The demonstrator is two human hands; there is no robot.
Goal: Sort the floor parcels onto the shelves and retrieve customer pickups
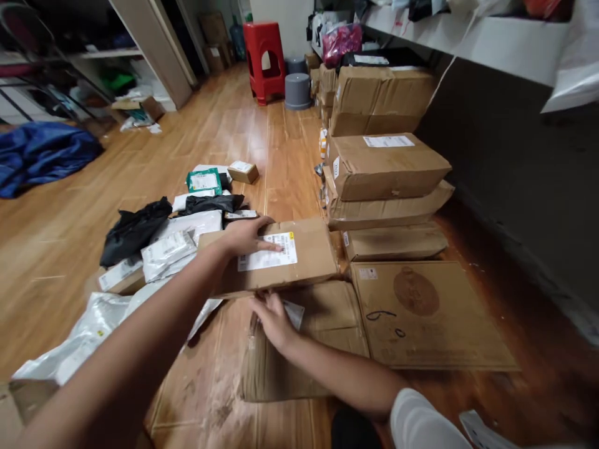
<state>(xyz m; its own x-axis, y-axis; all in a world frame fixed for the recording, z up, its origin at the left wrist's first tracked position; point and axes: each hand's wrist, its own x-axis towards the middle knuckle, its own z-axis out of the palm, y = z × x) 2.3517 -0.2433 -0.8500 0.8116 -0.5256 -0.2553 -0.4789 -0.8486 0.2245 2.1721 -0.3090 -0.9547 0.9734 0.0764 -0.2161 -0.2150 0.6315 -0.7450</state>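
Observation:
A brown cardboard box (311, 246) with a white shipping label sits between my hands, its left end hidden behind my left arm. My left hand (253, 240) lies across its top, thumb over the label and other fingers toward the far edge. From below, my right hand (276, 318) grips the near lower edge; some fingertips are hidden beneath it. Directly under my right forearm is a larger, creased carton (322, 340) on the floor, with a clear label pouch partly covered by that hand. The held box overlaps the carton's far part; whether they touch I cannot tell.
Right of my hands lies a flat carton (435, 324) with handwritten marks. Beyond it, stacked boxes (388, 165) line the wall beneath a white shelf (468, 43). Mailer bags (168, 252) pile up at left. Farther off stand a red stool (264, 59) and a grey stool (297, 91).

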